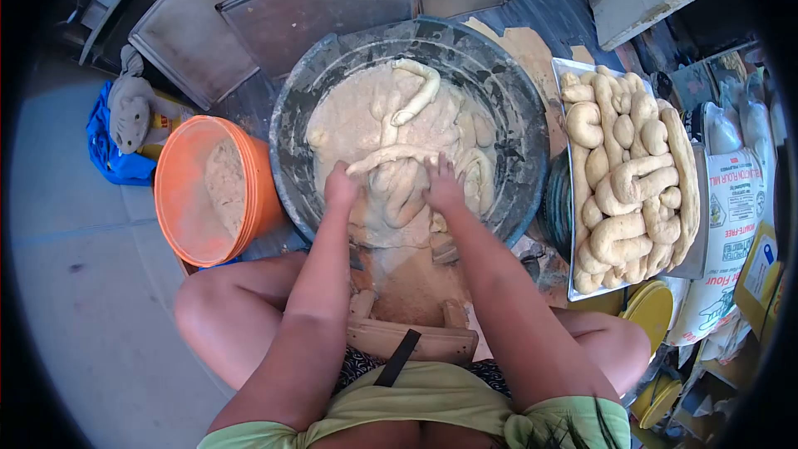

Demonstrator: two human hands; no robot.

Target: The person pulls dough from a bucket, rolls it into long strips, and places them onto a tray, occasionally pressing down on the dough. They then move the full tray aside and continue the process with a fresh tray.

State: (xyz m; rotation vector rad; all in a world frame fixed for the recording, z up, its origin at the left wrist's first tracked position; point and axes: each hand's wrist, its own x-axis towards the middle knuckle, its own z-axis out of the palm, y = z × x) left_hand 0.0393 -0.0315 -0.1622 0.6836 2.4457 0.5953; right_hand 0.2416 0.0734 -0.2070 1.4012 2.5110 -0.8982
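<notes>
A large dark basin (pixel 524 129) holds a mass of pale dough (pixel 357 116) with rolled ropes lying on it. My left hand (pixel 339 185) presses on the left end of a dough rope (pixel 391 155) at the basin's near edge. My right hand (pixel 442 186) rests, fingers spread, on the same rope's right end. Both hands are dusted with flour. A wooden board (pixel 407 334) sits between my knees below the basin.
A metal tray (pixel 573 283) at the right is piled with shaped dough rolls (pixel 628 175). An orange bucket (pixel 179 191) with flour stands at the left. Metal sheets (pixel 316 4) lean behind the basin. Flour sacks (pixel 731 224) crowd the right edge. A blue cloth (pixel 104 145) lies far left.
</notes>
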